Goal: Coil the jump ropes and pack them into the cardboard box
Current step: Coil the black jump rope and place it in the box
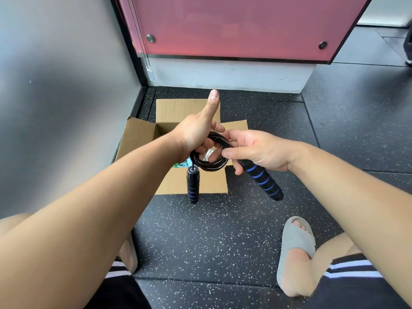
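Speckled rubber floor (200,241) carries the open box (138,134), set near the wall. We hold the rope (209,167) as a small coil directly above the box opening, not yet inside it.

The left grip (196,132) has its fingers curled through the coil, with the thumb straight up and clear of it. The right grip (263,152) is curled round the top of one handle (265,181), with its forefinger tip at the coil's edge. The second handle (193,186) hangs free from the bottom of the coil, in front of the near flap.

Likely faults:
- The coil appears unsecured. If the left grip slackens, we expect the loops to spring apart.
- The hanging handle may snag the near flap on the way down, or its weight may drag a loop out.

Limits of view:
- The left fingers lie mostly behind the coil, and we cannot count the loops.
- We cannot tell whether the right forefinger touches the rope.
- Both hands mask the box interior. Only a green and white patch (181,163) shows, which we cannot identify.
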